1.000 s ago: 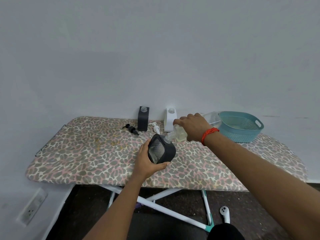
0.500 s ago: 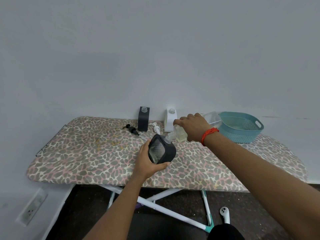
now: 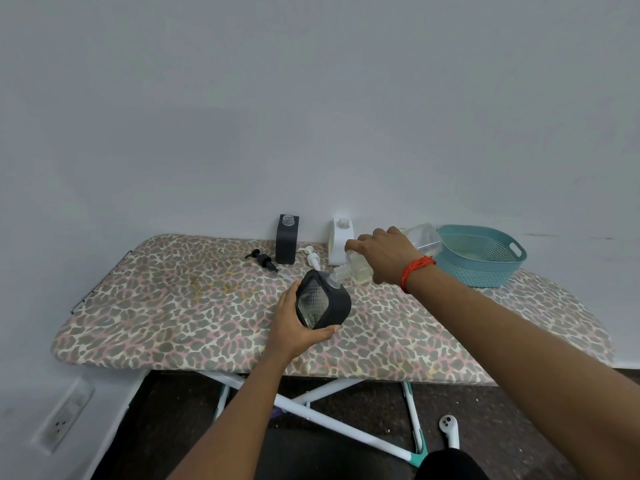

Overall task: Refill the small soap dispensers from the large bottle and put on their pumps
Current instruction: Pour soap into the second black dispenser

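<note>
While the left hand (image 3: 294, 327) cups the tilted black dispenser (image 3: 323, 299) just above the ironing board (image 3: 173, 306), fingers curled round its body, the pour should go best with that neck held steady and angled up to the spout. Just behind the dispenser, the right hand (image 3: 384, 252) has its fingers wrapped round the large bottle (image 3: 360, 270), mouth at the dispenser's neck; lifting its base slowly should stop the pale soap from overshooting. Farther behind the dispenser lie the white pump (image 3: 311, 258) and black pump (image 3: 263, 259), then the upright black dispenser (image 3: 287, 239) and white dispenser (image 3: 341, 242), both uncapped.
</note>
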